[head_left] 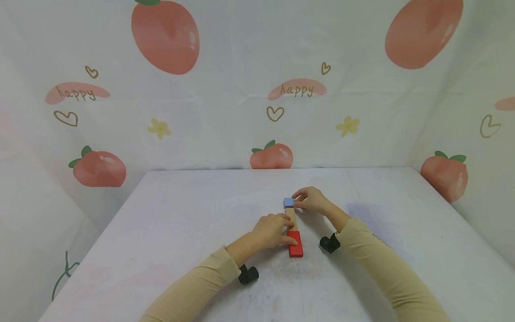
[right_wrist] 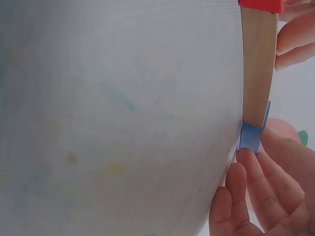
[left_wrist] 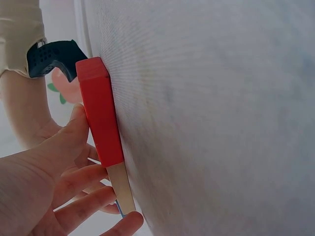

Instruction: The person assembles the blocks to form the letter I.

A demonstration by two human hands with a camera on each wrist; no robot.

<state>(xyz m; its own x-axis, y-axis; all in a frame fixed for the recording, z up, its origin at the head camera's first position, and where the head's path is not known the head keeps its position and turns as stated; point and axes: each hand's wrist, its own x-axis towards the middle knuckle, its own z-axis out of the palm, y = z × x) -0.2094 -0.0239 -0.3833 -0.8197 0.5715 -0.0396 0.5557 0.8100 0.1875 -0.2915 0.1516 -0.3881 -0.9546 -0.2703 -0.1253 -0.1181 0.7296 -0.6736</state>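
Note:
A red block (head_left: 295,244), a plain wooden block (head_left: 291,216) and a blue block (head_left: 289,202) lie end to end in a line on the white table, red nearest. My left hand (head_left: 270,230) reaches over from the left. Its thumb touches the red block (left_wrist: 101,113), while its loosely extended fingers rest on the wooden block (left_wrist: 121,187). At the far end my right hand (head_left: 313,199) pinches the blue block (right_wrist: 251,137) between thumb and fingertips. The wooden block (right_wrist: 259,64) meets the blue one in the right wrist view. Part of the wooden block is hidden by left fingers.
A white table (head_left: 181,214) runs back to a white cloth (head_left: 225,125) printed with fruit, hearts and flowers. Black wrist-worn devices (head_left: 248,274) sit beneath the sleeves, just above the tabletop. A cloth side panel borders the table on the left.

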